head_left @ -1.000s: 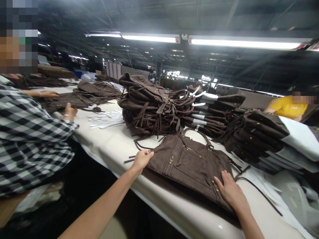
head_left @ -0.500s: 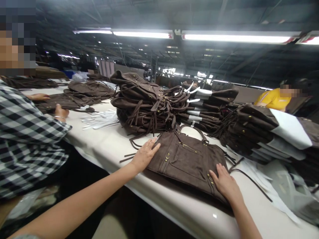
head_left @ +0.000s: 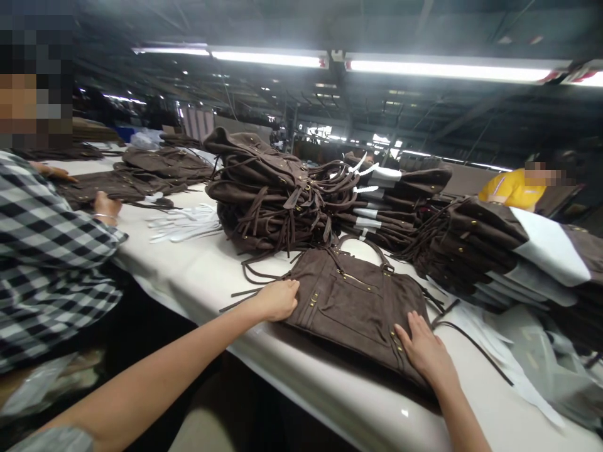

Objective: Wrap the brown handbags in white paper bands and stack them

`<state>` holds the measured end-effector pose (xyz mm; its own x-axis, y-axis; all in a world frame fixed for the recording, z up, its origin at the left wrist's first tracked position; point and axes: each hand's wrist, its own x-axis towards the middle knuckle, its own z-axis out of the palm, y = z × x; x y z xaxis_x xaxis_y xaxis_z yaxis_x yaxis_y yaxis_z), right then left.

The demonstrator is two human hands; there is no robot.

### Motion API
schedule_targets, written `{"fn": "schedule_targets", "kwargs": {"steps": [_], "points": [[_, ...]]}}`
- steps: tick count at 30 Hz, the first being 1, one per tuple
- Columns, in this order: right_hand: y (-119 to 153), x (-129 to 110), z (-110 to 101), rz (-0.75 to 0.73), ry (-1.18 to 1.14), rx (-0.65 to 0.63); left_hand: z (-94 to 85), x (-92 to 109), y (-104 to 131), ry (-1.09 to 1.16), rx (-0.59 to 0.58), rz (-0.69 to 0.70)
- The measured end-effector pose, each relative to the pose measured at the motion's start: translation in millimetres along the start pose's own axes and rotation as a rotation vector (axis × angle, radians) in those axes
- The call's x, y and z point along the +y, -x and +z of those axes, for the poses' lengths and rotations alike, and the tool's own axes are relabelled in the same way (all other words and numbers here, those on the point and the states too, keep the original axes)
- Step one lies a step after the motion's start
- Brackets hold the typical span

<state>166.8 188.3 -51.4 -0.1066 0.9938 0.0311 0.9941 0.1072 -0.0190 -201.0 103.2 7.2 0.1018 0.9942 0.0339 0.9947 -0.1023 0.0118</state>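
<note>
A dark brown suede-like handbag [head_left: 353, 307] lies flat before me, with a zipped front pocket, brass-coloured fittings and its handles pointing away. At the bag's left side my left hand [head_left: 279, 300] is closed, fingers curled against the edge; the fingertips are hidden. My right hand [head_left: 426, 348] rests flat on the lower right part of the bag, fingers stretched out and thumb apart. Thin dark straps [head_left: 240, 295] trail from the bag's left side onto the table.
Behind the bag rises a pile of similar brown bags [head_left: 268, 194]. More bags with white sheets [head_left: 551, 242] are stacked at right, near clear plastic [head_left: 546, 351]. White strips [head_left: 188, 221] lie on the white table [head_left: 188, 276]. A checked-shirted co-worker [head_left: 51, 257] handles bags at left.
My left hand has gone from lying with fingers extended on the bag's left side to curled fingers at its edge. My right hand stays on the bag. The view has shifted slightly.
</note>
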Motion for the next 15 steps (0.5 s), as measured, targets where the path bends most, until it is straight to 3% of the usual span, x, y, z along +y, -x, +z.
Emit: {"fn": "schedule_targets", "kwargs": {"steps": [4, 8, 12, 15], "points": [[0.3, -0.4, 0.2, -0.013, 0.004, 0.007, -15.0, 5.6, -36.2, -0.04, 0.001, -0.14], [1.0, 0.2, 1.0, -0.019, 0.0, 0.022, -8.2, 12.0, -64.6, -0.053, 0.067, -0.189], [0.7, 0.7, 1.5, -0.019, -0.004, 0.015, 12.2, 18.6, -53.8, -0.066, 0.219, -0.132], [2.6, -0.4, 0.4, -0.023, -0.01, 0.017, 25.5, 18.6, -40.2, -0.065, 0.306, 0.011]]}}
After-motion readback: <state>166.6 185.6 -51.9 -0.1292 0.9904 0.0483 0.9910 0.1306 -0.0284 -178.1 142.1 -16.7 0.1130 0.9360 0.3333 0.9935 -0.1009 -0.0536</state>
